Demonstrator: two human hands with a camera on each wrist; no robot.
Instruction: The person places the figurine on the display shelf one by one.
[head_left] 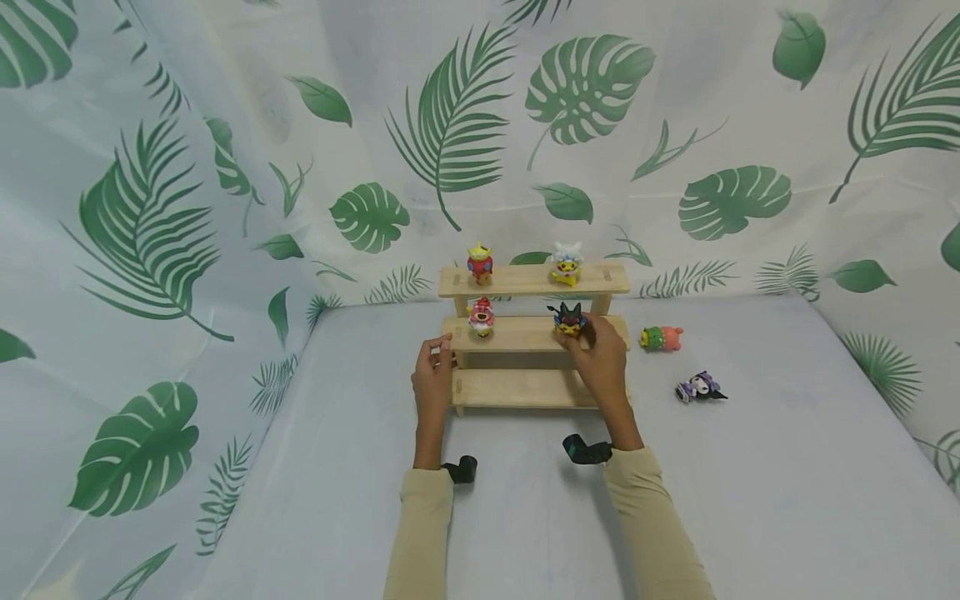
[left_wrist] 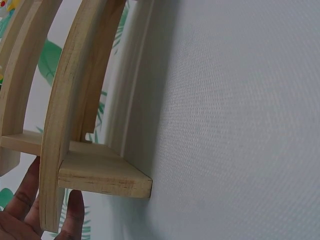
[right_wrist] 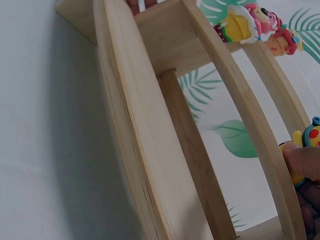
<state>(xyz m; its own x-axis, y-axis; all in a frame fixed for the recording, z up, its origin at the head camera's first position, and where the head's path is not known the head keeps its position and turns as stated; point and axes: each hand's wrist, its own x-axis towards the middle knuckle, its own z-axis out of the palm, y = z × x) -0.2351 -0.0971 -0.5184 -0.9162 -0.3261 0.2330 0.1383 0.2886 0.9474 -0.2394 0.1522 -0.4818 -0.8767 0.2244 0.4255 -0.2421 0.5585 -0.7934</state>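
A small three-tier wooden shelf (head_left: 525, 388) stands on the table. At its left end my left hand (head_left: 432, 375) grips the shelf, and the left wrist view shows fingers (left_wrist: 75, 212) on either side of a wooden board. My right hand (head_left: 604, 358) pinches a yellow figurine with a black eared hood (head_left: 570, 319) at the right of the middle tier. On that tier's left stands a pink-and-white figurine (head_left: 482, 318). The top tier bears a red-and-blue figurine with a yellow top (head_left: 480, 263) and a yellow figurine in a white hood (head_left: 567, 265).
To the right of the shelf, a green-and-pink figurine (head_left: 662, 338) lies on the white-covered table (head_left: 517, 517). Nearer lies a purple, white and black figurine (head_left: 701, 387). Leaf-printed cloth (head_left: 480, 167) rises behind the shelf and along both sides.
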